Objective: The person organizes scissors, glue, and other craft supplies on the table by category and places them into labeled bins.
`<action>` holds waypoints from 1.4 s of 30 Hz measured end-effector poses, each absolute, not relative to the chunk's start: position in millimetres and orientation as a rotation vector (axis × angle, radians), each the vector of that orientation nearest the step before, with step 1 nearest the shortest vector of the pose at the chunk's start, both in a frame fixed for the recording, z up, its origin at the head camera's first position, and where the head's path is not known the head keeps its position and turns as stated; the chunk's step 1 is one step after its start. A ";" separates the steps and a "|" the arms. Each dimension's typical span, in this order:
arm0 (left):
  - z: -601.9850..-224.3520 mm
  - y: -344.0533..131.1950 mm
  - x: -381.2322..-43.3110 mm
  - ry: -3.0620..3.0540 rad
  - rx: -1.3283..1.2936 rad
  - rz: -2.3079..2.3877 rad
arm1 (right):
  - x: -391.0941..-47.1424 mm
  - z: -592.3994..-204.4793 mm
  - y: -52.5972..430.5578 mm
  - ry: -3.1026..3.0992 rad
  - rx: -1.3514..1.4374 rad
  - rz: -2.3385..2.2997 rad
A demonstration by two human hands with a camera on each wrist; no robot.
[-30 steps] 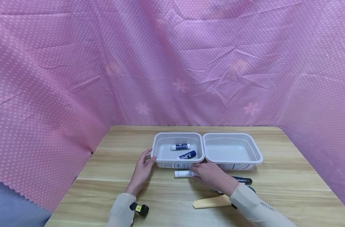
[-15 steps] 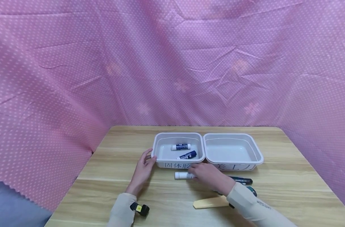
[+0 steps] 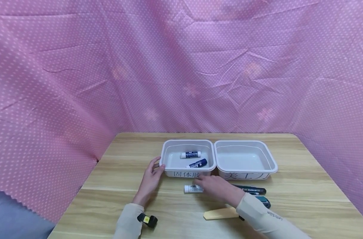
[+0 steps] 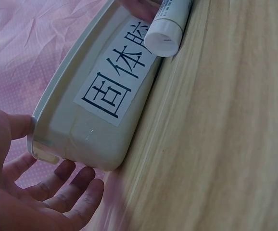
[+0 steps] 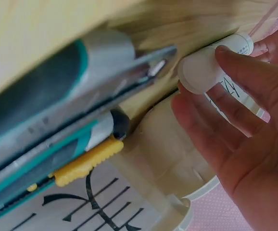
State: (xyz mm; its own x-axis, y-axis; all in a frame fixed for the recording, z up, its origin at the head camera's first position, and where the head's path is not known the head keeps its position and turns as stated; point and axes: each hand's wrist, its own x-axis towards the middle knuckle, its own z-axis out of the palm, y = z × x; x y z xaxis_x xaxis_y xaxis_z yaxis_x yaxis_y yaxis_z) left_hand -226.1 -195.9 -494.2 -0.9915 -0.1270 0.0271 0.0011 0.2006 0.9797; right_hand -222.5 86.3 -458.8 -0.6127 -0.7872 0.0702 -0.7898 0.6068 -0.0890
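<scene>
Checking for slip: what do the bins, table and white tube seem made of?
Bins: probably moulded plastic, smooth, slight sheen; rounded corners, thin lips.
Table: wood or wood-look laminate, smooth; grain shows, I can't tell which.
White tube: likely smooth plastic; evenly round cap.

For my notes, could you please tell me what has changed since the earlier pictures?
The right hand and the white glue stick it pinches have shifted slightly nearer, away from the left tray. The left hand still touches that tray, and the two blue glue sticks inside stay put.
</scene>
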 end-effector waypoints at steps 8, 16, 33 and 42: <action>-491.8 -195.6 -225.1 -2.350 0.115 -1.915 | -220.9 -459.8 88.3 -2.797 1.385 0.221; -491.0 -195.4 -225.6 -2.359 0.127 -1.924 | -218.0 -454.1 91.6 -2.788 1.392 0.343; -492.0 -195.8 -223.8 -2.352 0.129 -1.924 | -213.0 -439.3 88.3 -2.702 1.371 0.511; -490.8 -193.2 -222.2 -2.319 0.082 -1.903 | -210.9 -431.2 89.3 -2.678 1.328 0.546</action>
State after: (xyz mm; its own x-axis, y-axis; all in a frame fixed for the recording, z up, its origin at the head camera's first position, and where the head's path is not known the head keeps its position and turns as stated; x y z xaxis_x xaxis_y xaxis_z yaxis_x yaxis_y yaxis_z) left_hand -222.2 -193.2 -490.8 -0.9886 -0.1313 0.0742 0.0471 0.1983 0.9790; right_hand -210.9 89.3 -431.2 -0.6138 -0.7496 0.2476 -0.7867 0.5548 -0.2706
